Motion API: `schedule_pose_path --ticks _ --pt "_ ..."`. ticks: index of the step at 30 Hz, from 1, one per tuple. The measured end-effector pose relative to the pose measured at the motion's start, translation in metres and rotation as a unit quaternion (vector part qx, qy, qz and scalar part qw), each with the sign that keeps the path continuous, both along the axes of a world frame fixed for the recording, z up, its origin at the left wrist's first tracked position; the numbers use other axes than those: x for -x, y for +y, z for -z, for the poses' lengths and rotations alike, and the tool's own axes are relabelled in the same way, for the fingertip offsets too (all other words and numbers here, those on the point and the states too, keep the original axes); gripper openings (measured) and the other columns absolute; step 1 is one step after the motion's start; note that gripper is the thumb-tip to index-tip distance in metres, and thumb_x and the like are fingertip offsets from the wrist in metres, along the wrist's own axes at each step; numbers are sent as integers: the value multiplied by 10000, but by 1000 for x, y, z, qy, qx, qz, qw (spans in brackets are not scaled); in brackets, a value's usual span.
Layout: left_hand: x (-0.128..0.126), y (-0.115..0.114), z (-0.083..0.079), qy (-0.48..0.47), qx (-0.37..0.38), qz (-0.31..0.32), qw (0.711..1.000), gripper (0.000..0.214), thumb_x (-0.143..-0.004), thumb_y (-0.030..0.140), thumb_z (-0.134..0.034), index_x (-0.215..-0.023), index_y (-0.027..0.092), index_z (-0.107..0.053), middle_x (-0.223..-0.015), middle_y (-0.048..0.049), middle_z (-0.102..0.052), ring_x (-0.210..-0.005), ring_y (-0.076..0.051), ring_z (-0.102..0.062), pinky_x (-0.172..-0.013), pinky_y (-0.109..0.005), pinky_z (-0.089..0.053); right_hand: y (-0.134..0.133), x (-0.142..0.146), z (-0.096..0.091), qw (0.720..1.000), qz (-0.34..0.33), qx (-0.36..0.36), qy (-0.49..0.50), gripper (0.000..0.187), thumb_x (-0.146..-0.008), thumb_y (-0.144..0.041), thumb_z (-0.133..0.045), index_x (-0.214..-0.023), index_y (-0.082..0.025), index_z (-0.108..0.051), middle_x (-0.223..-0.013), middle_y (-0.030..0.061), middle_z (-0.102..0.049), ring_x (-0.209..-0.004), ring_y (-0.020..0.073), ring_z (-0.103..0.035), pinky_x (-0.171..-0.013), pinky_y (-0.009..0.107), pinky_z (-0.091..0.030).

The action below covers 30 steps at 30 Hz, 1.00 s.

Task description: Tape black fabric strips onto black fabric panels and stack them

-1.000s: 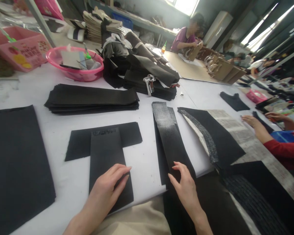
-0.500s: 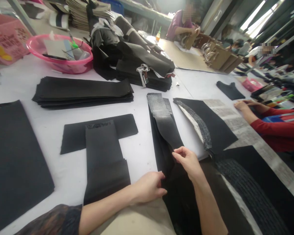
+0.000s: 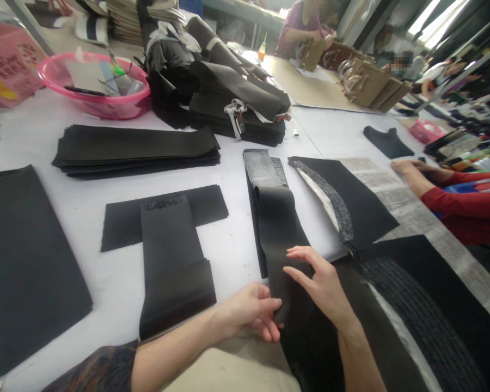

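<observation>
A long black strip (image 3: 275, 218) of smooth, leather-like material is curled over on itself above other black strips. The stack's far end (image 3: 265, 169) shows a greyish coating. My left hand (image 3: 255, 313) is closed on the strip's left edge, thumb above and fingers below. Just over the strip's right side, my right hand (image 3: 320, 280) has its thumb and fingers apart and holds nothing. Left of my hands, a black panel (image 3: 171, 245) lies across another black piece (image 3: 122, 223). To the right are black pieces with rough grey curved bands (image 3: 338, 218).
A stack of black strips (image 3: 134, 149) and a pink basin (image 3: 93, 103) with tools stand at the back left. Black bundles (image 3: 237, 98) lie behind. At the right edge are a co-worker's hands (image 3: 416, 171); another person (image 3: 302, 32) works at the far end.
The strip's free part has curled over toward me. My right hand has let go of its edge and opened; my left hand now grips the edge.
</observation>
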<state>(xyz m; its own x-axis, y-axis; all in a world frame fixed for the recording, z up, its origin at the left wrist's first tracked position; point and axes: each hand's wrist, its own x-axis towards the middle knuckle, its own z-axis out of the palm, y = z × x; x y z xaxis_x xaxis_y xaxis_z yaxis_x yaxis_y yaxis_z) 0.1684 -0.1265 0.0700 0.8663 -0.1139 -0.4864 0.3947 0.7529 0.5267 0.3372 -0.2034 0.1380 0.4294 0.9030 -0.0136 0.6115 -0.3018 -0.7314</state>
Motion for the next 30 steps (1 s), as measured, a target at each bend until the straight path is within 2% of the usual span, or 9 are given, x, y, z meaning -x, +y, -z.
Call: schedule_pose_path --ticks 5,7,9,11,14,18,22,28,30 --pt "2 -2 1 30 58 -57 996 390 -773 468 -690 -785 100 -561 -701 -107 -698 -504 -128 -654 -409 -147 -461 -37 13 -13 978 -140 145 -62 714 -655 -352 -816 -1303 -325 -520 -1445 46 -420 -1319 283 -409 -1082 423 -399" --pt "2 -3 2 34 77 -77 994 370 -772 442 -703 -818 109 -549 -715 -101 -703 -521 -131 -664 -414 -142 -463 -48 19 -13 968 -157 174 -89 839 -622 -297 -830 -1368 -354 -452 -1493 35 -359 -1356 292 -357 -1102 447 -372" --pt "2 -3 2 32 84 -87 992 356 -777 422 -703 -838 109 -546 -714 -95 -700 -522 -127 -663 -417 -138 -461 -54 21 -11 971 -133 173 -97 709 -679 -205 -762 -1321 -349 -498 -1481 20 -381 -1337 270 -391 -1093 430 -386" --pt "3 -3 2 32 82 -91 992 354 -786 415 -698 -858 106 -543 -718 -93 -696 -524 -124 -663 -423 -138 -463 -56 20 -11 980 -100 155 -68 417 -767 -154 -655 -1151 -309 -609 -1392 10 -487 -1244 230 -500 -1039 367 -441" --pt "3 -4 3 39 65 -83 994 399 -793 468 -683 -882 107 -536 -721 -100 -695 -532 -139 -670 -433 -153 -472 -52 11 -16 987 -86 134 19 106 -880 -227 -571 -860 -254 -672 -1126 1 -654 -1042 195 -621 -918 288 -495" --pt "6 -5 3 44 43 -70 996 551 -804 654 -565 -891 110 -561 -738 -107 -690 -550 -167 -683 -446 -185 -488 -42 -5 -18 985 -67 130 96 220 -929 -377 -537 -899 -233 -700 -974 14 -698 -932 205 -642 -855 284 -501" --pt "11 -5 -1 52 4 -52 997 703 -769 787 -438 -815 102 -583 -733 -138 -692 -520 -176 -665 -446 -222 -484 -33 -18 -14 989 -28 125 80 274 -946 -424 -492 -940 -219 -673 -900 7 -687 -849 195 -626 -779 263 -485" --pt "20 -7 -7 56 -70 122 988 688 -712 809 -491 -667 131 -600 -533 -77 -625 -390 -133 -530 -449 -249 -428 -27 -26 -18 997 47 61 22 300 -943 -442 -486 -809 -202 -606 -682 -19 -547 -630 146 -513 -577 218 -418" --pt "21 -5 -11 24 -114 133 984 697 -752 784 -471 -667 120 -663 -557 -73 -631 -413 -109 -505 -484 -235 -414 -31 -29 -26 997 68 32 18 270 -933 -431 -504 -826 -208 -613 -676 -18 -548 -612 147 -517 -565 216 -427"
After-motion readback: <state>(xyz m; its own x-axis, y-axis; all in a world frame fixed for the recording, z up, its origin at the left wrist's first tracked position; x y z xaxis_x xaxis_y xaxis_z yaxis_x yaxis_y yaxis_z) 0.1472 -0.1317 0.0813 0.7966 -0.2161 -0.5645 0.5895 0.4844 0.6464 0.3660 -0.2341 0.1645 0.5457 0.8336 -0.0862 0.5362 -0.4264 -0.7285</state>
